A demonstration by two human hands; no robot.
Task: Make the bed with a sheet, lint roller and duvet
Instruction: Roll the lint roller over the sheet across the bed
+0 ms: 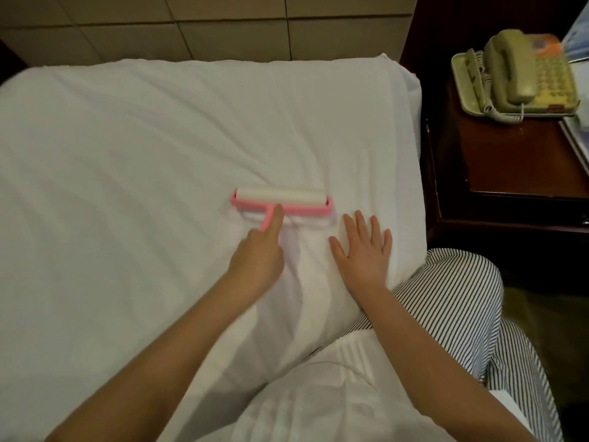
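Mostly you are looking at the white sheet (pixel 127 154), a soft woven cloth spread over the bed, with shallow creases fanning toward its far right corner. Behind it runs a headboard (pixel 191 27) of padded tan squares. To the right stands a dark, glossy wooden nightstand (pixel 510 154) carrying a beige plastic telephone (pixel 516 68) (coiled cord, rounded handset). Near the sheet's middle the lint roller (pixel 282 200), a white cylinder in a pink plastic frame, rests on the cloth. Your left hand (pixel 258 256) grips its thin pink handle, index finger stretched along it and the other fingers curled. Your right hand (pixel 363 250) lies flat on the sheet just beside the roller, fingers straight and spread.
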